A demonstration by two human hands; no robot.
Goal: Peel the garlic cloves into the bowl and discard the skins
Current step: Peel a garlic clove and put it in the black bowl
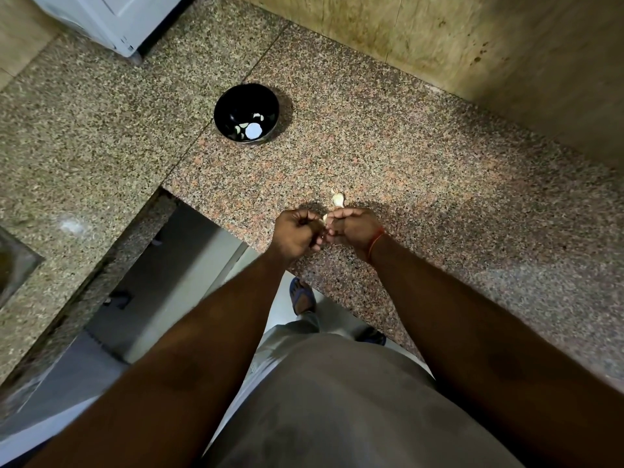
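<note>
A black bowl (246, 113) stands on the granite counter (422, 170), with a few pale peeled cloves lying in its bottom. Near the counter's front edge my left hand (295, 233) and my right hand (354, 229) meet, fingers curled. Between them they pinch a small garlic clove (325, 218), of which only a pale sliver shows. Just beyond my right hand a garlic clove with loose skin (337, 199) lies on the counter.
A tiled wall (439, 35) rises behind the counter at the right. A white appliance (111, 18) stands at the back left. A sink corner (13, 261) shows at the far left. Below the counter's cut-out edge (202, 204) is the floor and my feet.
</note>
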